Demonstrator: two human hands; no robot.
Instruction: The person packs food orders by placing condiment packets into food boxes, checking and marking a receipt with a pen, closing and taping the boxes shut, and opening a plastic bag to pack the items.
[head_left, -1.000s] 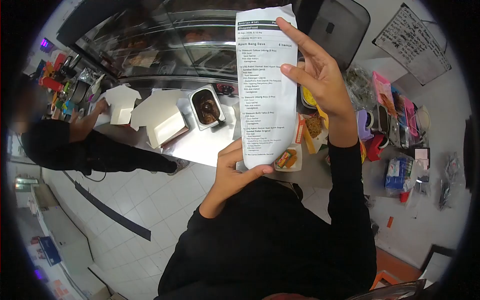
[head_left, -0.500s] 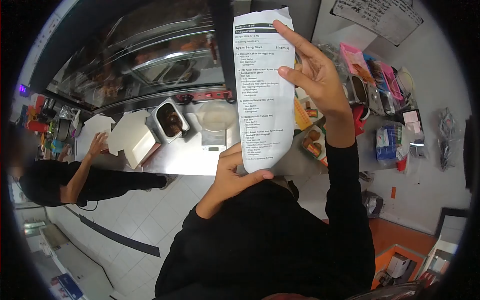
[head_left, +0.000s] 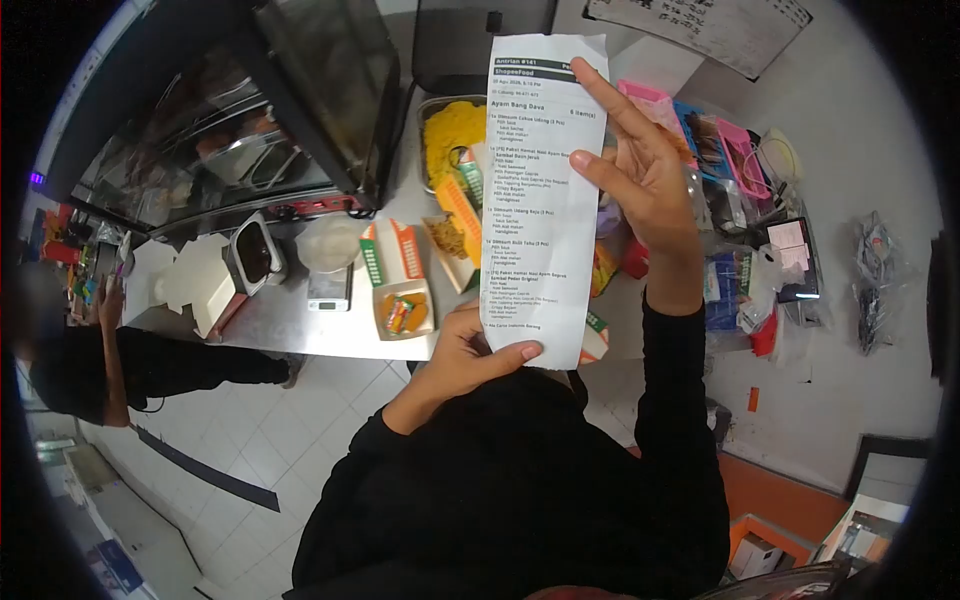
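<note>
receipt [head_left: 540,220] is up in front of me, hanging long and upright between my two hands, print side facing me, shopeefood and "ayam bang dava" readable near its top. left hand [head_left: 462,360] is pinching its bottom left corner, thumb flat across the front, other fingers mostly tucked out of sight behind the paper. right hand [head_left: 640,180] is at the receipt's right edge with thumb and index spread well apart, both tips over the printed side, index up by the header and thumb lower down. can't tell if the rest of that hand is gripping from behind. just left of the receipt's lower half there's an open orange and white box [head_left: 398,250] with fried-looking pieces [head_left: 403,315] in it, and past that a small scale [head_left: 330,290] with a clear bowl [head_left: 328,240] on top. left of the receipt's upper half, partly hidden by it, is a metal tray [head_left: 424,135] of yellow food [head_left: 452,130]. pink basket [head_left: 745,165] is off to the receipt's right, and a co-worker [head_left: 75,370] in dark clothes is far to its left.
</note>
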